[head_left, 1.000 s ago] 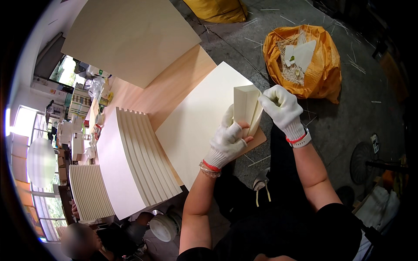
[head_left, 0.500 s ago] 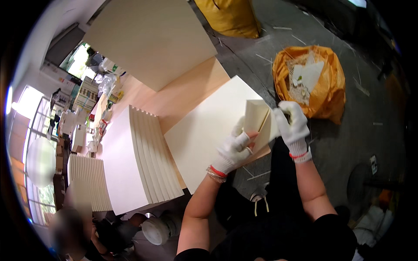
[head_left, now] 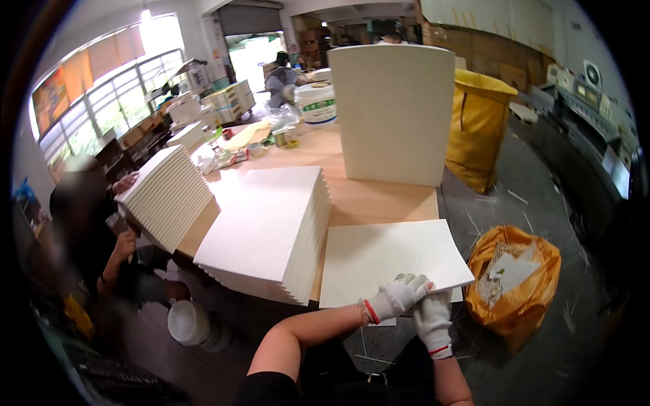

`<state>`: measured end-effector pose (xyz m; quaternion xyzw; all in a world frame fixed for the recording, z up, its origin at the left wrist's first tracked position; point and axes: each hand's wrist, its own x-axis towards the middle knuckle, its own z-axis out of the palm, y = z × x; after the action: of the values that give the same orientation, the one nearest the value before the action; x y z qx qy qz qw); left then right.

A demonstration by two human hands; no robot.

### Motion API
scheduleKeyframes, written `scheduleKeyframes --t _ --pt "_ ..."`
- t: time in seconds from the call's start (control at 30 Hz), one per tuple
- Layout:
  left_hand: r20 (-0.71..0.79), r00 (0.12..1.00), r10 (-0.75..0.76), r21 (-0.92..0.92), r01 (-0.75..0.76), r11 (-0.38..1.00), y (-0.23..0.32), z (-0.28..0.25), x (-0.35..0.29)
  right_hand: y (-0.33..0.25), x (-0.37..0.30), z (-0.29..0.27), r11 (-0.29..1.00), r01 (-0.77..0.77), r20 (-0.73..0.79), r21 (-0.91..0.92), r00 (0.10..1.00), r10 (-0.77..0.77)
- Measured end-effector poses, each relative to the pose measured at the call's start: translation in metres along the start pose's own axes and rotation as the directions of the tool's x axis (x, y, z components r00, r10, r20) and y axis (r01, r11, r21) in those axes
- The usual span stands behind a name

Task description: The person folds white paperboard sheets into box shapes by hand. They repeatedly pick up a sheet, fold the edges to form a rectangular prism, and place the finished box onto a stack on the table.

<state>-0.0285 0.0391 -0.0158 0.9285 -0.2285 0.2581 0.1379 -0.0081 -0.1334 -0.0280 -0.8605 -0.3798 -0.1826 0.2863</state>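
A flat white board (head_left: 386,250) lies at the near right corner of the table, its right corner jutting past the table. My left hand (head_left: 401,296), in a white knitted glove with a bare fingertip showing, is closed over the board's near edge. Just below and right of it, my right hand (head_left: 433,321), also gloved, is curled up close against the same edge. Its fingertips are partly hidden by the left hand and the board, so what it pinches does not show. Left of the board stands a tall stack of thick white boards (head_left: 264,216).
A large white panel block (head_left: 396,115) stands upright on the wooden table (head_left: 379,203). An orange sack of scraps (head_left: 487,325) sits on the floor at right, a yellow sack (head_left: 477,128) behind. A person (head_left: 101,223) sits at left beside another stack (head_left: 166,196).
My view has tilted up and turned. The raised, folded white corner between my hands no longer shows. My right hand has come from beside the board's corner to its near edge, against my left.
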Motion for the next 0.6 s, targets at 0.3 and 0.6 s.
scheduleKeyframes --t 0.3,0.6 --pt "-0.363 0.813 -0.455 -0.612 0.160 0.774 -0.036 -0.123 0.033 -0.096 0.018 0.058 0.871 0.475 0.162 0.124 0.856 -0.491" --pt "-0.631 0.416 -0.655 -0.655 0.166 0.737 -0.063 -0.265 0.045 -0.091 0.009 0.057 0.851 0.524 0.130 0.037 0.842 -0.524"
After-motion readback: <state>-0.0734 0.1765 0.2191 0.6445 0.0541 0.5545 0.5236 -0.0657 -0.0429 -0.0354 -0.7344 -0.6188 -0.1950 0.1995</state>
